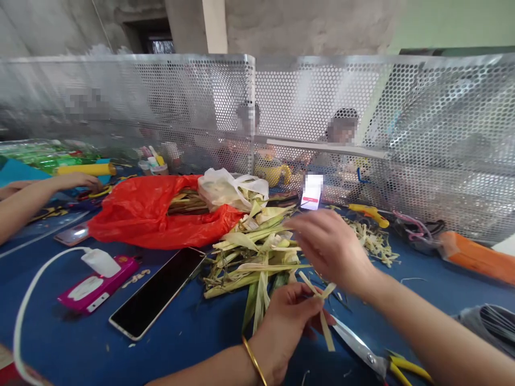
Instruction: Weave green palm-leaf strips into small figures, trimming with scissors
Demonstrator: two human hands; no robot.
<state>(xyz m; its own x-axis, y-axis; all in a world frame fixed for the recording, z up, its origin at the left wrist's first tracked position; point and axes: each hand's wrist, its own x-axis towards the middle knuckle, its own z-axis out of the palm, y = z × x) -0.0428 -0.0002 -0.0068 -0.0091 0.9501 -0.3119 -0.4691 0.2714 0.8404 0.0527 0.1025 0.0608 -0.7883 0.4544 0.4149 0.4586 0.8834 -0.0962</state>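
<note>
My left hand is closed in a pinch on a pale green leaf strip, folded into a small cross shape. A gold bangle sits on that wrist. My right hand hovers just above it with fingers curled and blurred by motion, reaching toward the pile of green palm leaf strips on the blue table. Whether the right fingers hold a strip is unclear. Scissors with yellow handles lie right of my left hand.
A red plastic bag and a white bag with leaves lie behind the pile. A black phone and a pink phone with white charger sit at left. Another person's arm reaches in at far left. A perforated metal screen borders the table.
</note>
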